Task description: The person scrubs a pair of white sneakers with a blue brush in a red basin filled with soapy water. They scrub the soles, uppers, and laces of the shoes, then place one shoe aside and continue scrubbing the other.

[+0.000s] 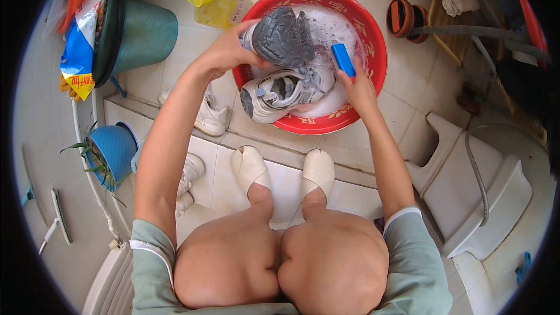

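My left hand (232, 50) grips a sneaker (282, 35) by its upper, above the left part of a red plastic basin (306, 127), with its dark grey treaded sole facing up. A second sneaker (284, 92), white and grey, rests in the basin with its heel over the near left rim. White suds (334, 22) fill much of the basin. In my right hand (361, 87) is a small blue object (343, 60), probably a brush seen from its back, held over the suds. Its underside is hidden.
Behind the basin's left side stands a yellow pump bottle (223, 2). White shoes (212, 113) are on the tiles at left, near a green bucket (146, 35) and a blue plant pot (111, 153). A white pedestal fixture (477, 188) and a metal-framed rack (442, 43) occupy the right.
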Available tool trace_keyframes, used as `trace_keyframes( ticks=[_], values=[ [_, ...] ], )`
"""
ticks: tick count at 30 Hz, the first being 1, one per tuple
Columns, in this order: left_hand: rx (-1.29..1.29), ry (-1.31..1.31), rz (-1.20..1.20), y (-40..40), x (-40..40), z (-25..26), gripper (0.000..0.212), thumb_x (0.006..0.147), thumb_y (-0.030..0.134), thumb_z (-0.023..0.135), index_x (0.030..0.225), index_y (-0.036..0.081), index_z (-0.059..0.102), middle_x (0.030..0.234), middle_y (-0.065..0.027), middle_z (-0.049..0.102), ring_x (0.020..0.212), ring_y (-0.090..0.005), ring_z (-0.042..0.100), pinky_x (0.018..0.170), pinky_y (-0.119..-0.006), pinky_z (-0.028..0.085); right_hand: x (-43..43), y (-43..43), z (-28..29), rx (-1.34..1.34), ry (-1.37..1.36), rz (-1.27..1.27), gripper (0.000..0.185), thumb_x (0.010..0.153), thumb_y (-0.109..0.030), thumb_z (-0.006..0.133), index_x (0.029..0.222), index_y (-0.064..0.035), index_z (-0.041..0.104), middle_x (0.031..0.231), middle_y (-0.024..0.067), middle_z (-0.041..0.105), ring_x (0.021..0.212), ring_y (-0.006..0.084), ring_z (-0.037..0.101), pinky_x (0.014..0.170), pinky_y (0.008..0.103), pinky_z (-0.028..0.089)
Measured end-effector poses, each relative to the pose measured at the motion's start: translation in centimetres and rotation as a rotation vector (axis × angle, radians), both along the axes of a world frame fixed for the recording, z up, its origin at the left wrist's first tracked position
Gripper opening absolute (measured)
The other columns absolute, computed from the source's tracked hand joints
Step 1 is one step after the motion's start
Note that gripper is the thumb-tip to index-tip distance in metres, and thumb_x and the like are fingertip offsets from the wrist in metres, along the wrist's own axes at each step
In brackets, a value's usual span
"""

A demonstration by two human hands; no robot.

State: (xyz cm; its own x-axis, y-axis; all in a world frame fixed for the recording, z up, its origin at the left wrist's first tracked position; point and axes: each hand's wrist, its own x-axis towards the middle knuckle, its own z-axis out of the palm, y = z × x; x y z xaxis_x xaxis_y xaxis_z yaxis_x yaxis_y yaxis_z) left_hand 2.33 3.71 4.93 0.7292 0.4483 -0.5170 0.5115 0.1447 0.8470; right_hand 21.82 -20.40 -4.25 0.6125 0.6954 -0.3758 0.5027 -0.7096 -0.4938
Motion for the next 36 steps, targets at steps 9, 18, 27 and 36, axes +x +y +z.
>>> trace_keyframes(
  ticks=[9, 18, 27, 36],
  values=[
    [-0.261, -0.218, 0.292, 2.3, 1.1, -2.2, 0.034, 0.083, 0.018, 0.058, 0.113, 0.003, 0.055, 0.104, -0.0033, 0.058, 0.095, -0.0097, 0.053, 0.081, -0.023, 0.042, 1.3, 3.6, -8.2, -0.152, 0.069, -0.027, 0.048, 0.089, -0.031, 0.054, 0.125, -0.0008, 0.043, 0.117, 0.0257, 0.056, 0.115, 0.04, 0.05, 0.094, 0.0472, 0.041],
    [-0.012, 0.011, 0.275, 0.2, 3.5, -0.4, 0.026, 0.08, 0.014, 0.066, 0.104, 0.006, 0.06, 0.085, 0.0004, 0.062, 0.075, -0.0081, 0.055, 0.07, -0.02, 0.044, -3.6, 4.9, 5.0, 0.585, 0.2, -0.091, 0.04, 0.09, -0.029, 0.054, 0.129, -0.0224, 0.053, 0.096, 0.0181, 0.064, 0.086, 0.0313, 0.062, 0.079, 0.0365, 0.047],
    [0.29, -0.127, 0.088, 0.5, 1.3, -3.3, 0.022, 0.067, 0.002, 0.061, 0.076, 0.008, 0.042, 0.074, 0.002, 0.047, 0.073, -0.0063, 0.044, 0.067, -0.019, 0.038, -4.7, 6.0, 3.3, 0.134, -0.151, 0.213, 0.045, 0.09, -0.033, 0.052, 0.134, -0.0351, 0.045, 0.079, 0.0199, 0.056, 0.058, 0.0379, 0.06, 0.055, 0.0477, 0.05],
    [0.316, -0.135, 0.034, 0.4, 1.0, -3.2, 0.024, 0.065, 0.001, 0.06, 0.071, 0.008, 0.037, 0.072, 0.0025, 0.042, 0.072, -0.0076, 0.04, 0.069, -0.02, 0.034, 0.0, 9.4, -2.3, 0.04, -0.156, 0.213, 0.043, 0.09, -0.034, 0.049, 0.132, -0.0264, 0.047, 0.085, 0.0213, 0.064, 0.072, 0.0393, 0.064, 0.066, 0.0501, 0.052]
  ],
)
